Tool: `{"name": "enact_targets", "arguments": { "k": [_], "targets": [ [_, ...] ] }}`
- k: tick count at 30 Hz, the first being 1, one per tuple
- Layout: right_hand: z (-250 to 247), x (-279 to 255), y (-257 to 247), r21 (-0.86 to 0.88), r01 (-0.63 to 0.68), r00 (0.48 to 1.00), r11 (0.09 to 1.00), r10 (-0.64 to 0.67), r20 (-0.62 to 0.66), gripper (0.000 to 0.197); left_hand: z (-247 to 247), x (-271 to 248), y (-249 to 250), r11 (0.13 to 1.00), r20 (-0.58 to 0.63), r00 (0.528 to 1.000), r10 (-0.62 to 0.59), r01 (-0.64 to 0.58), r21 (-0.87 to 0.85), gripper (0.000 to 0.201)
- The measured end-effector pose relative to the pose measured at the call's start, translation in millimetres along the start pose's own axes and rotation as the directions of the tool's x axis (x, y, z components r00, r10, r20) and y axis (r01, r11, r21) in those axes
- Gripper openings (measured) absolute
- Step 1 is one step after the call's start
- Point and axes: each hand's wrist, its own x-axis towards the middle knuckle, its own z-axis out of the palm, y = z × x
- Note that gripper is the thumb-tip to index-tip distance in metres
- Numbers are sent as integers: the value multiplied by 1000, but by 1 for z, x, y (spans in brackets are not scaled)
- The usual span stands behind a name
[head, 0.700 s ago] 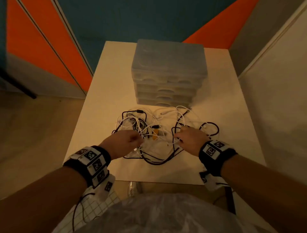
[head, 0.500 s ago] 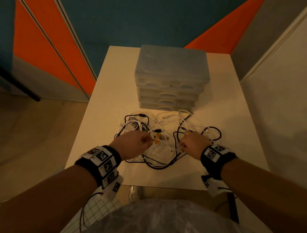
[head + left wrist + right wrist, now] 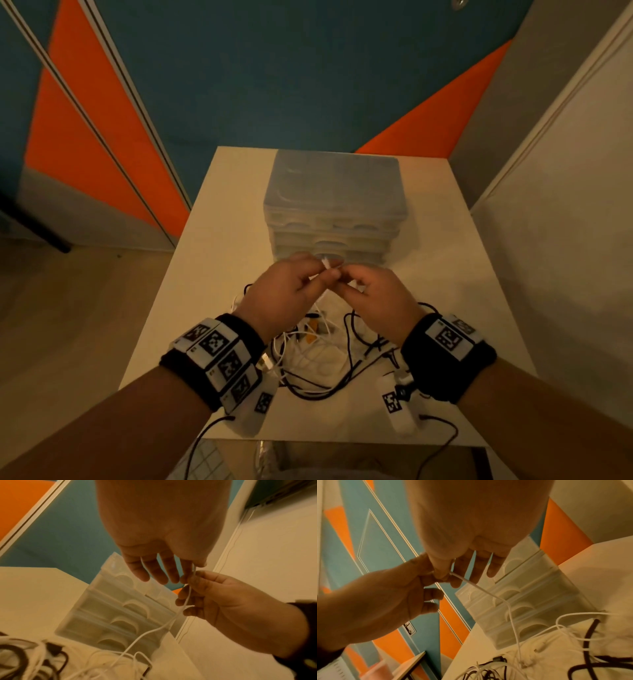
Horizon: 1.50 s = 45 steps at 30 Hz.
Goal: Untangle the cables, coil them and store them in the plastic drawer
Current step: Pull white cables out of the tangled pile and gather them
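Note:
A tangle of white and black cables (image 3: pixel 318 346) lies on the white table (image 3: pixel 222 240) in front of the translucent plastic drawer unit (image 3: pixel 335 192), whose drawers are all closed. Both hands are raised above the tangle and meet at the fingertips. My left hand (image 3: pixel 308 277) pinches the end of a thin white cable (image 3: pixel 327 264) between thumb and forefinger. My right hand (image 3: pixel 352 281) pinches the same cable (image 3: pixel 476 585) just below. In the left wrist view the cable (image 3: pixel 186 599) runs down from both hands to the tangle (image 3: pixel 25 655).
The drawer unit (image 3: pixel 111 609) stands at the back middle of the table, just beyond the hands. A white wall (image 3: pixel 565 240) runs close along the right side. The table's near edge (image 3: pixel 342 442) is right under my wrists.
Both hands have risen off the tangle and come together in front of the drawer unit, lifting a white cable end with them. The head view has tilted upward.

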Motion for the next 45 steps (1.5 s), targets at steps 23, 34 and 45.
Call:
{"name": "enact_targets", "arguments": {
  "k": [23, 34, 45],
  "targets": [
    [26, 8, 40, -57, -1, 991, 998, 9, 131, 24, -48, 3, 66, 940, -121, 990, -78, 32, -340, 49],
    [13, 16, -8, 41, 22, 1000, 999, -22, 4, 20, -6, 7, 15, 976, -110, 984, -137, 115, -186, 24],
    [14, 18, -4, 8, 20, 996, 1000, -21, 82, 16, -11, 11, 28, 963, -105, 994, 1, -29, -267, 18]
  ]
}}
